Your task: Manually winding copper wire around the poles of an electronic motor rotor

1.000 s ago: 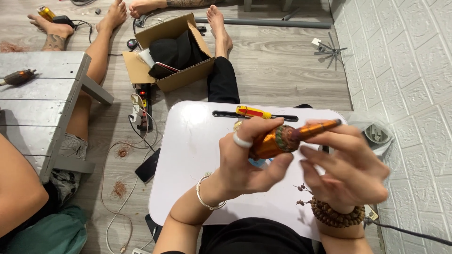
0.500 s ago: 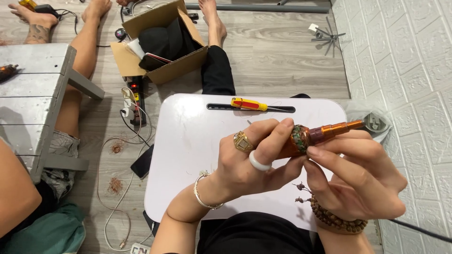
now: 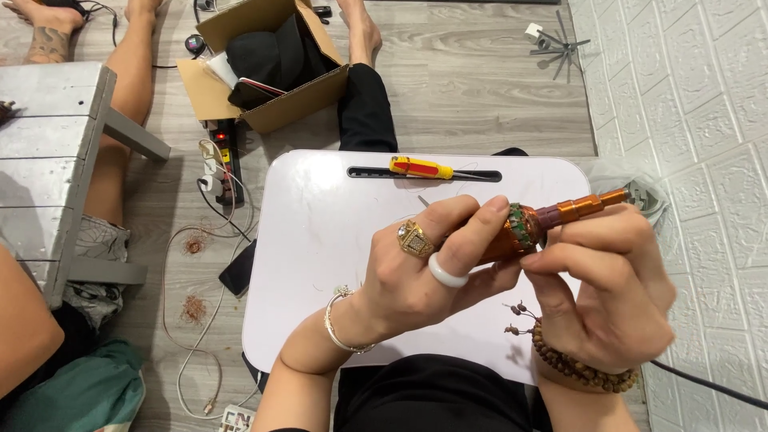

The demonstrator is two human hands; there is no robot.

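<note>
Both hands over white lap table [image 3: 320,240]: left hand [image 3: 416,272] wraps orange-brown cylindrical tool [image 3: 528,228], right hand [image 3: 608,288] pinches its collar; we judge mid-twist, next needs firm grip w/ steady turn

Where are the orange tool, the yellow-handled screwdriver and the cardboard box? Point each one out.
orange tool [image 3: 578,210], head view, on its copper-coloured front barrel, between both hands.
yellow-handled screwdriver [image 3: 418,167], head view, on its yellow handle, lying in the tray's slot.
cardboard box [image 3: 308,98], head view, on its near side wall.
</note>
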